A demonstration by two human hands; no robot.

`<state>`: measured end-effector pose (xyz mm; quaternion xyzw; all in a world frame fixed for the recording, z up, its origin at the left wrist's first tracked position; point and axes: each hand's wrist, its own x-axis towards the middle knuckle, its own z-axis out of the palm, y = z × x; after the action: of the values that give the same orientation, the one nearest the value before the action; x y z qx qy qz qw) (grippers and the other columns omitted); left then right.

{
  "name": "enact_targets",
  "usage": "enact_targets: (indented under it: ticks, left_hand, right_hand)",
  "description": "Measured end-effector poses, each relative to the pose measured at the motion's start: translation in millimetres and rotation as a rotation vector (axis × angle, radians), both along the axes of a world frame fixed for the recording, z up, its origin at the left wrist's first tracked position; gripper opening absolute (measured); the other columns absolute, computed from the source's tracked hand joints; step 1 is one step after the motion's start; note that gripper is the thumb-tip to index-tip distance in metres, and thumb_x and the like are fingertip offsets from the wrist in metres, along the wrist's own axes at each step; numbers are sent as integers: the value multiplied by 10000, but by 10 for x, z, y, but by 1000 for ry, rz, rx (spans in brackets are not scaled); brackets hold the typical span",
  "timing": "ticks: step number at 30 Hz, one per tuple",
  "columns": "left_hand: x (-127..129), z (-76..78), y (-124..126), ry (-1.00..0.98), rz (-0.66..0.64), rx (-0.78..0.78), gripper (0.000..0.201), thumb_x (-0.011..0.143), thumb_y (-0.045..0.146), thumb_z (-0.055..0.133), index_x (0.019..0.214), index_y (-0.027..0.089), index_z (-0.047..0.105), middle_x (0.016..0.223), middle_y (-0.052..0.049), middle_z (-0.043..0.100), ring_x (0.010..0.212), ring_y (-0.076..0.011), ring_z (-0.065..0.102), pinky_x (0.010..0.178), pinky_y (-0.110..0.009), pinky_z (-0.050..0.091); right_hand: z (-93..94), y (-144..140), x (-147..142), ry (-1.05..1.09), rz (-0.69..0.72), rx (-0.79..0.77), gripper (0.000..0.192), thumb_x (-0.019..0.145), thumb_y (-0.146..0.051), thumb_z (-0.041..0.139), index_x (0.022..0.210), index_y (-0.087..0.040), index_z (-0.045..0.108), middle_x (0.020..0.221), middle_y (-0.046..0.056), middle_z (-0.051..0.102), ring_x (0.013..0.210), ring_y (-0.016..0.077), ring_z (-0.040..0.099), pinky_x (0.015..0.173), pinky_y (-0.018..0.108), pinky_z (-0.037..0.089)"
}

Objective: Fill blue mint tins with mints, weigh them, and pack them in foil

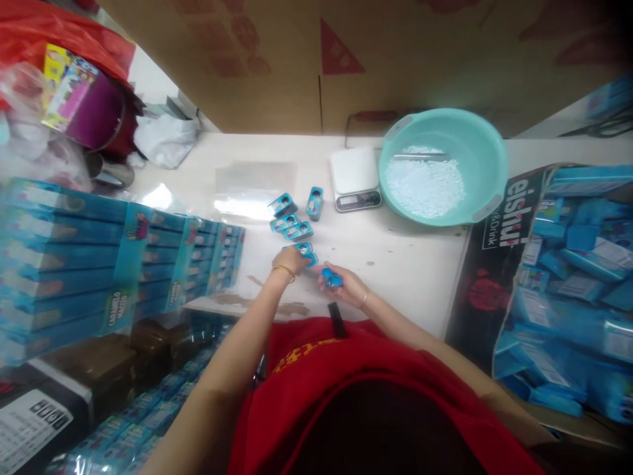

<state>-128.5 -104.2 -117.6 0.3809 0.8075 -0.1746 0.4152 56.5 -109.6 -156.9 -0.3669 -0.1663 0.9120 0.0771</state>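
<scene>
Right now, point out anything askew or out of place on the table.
The small blue tins lie scattered at odd angles, one tipped on its side. Brown smears mark the table edge near the left hand. The right hand holds a blue tin.

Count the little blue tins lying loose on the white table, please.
5 lie loose: one upright, one tilted left of it, two side by side below, one by the left hand. The right hand holds another; hands may hide more.

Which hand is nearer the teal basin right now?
Right. The right hand, holding a small blue tin, sits below-left of the teal basin; the left hand is farther left, on the tins.
</scene>
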Motion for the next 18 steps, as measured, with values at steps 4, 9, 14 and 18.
enact_targets:
  ticks: [4, 9, 14, 18]
  left_hand:
    - [-13, -24, 57, 64, -34, -25, 330, 684, 488, 629, 774, 171, 650, 818, -128, 695, 825, -268, 651, 678, -314, 475]
    - [57, -19, -31, 208, -126, 137, 353, 695, 450, 651, 896, 160, 657, 976, -164, 669, 930, -323, 626, 738, -366, 474]
    - [289, 123, -422, -268, -157, 647, 311, 790, 254, 574, 1091, 182, 600, 898, -66, 621, 860, -190, 584, 794, -296, 456]
    - [425, 144, -667, -309, -77, 828, 200, 763, 197, 605, 959, 162, 616, 916, -62, 571, 876, -177, 531, 827, -298, 431]
  right_hand:
    - [19, 12, 4, 40, 50, 17, 329, 906, -413, 466, 1035, -154, 623, 835, 62, 592, 639, 138, 564, 453, 204, 378]
    - [37, -24, 30, -2, 43, -46, 321, 928, -379, 435, 1020, -137, 625, 798, 51, 601, 610, 129, 567, 448, 206, 380]
    - [62, -48, -5, -33, -47, -155, 274, 930, -337, 426, 969, -136, 608, 697, 28, 599, 565, 129, 560, 440, 220, 377]
    - [110, -75, -93, -55, -51, -207, 198, 908, -272, 440, 906, -140, 588, 562, -2, 525, 507, 124, 529, 422, 214, 370]
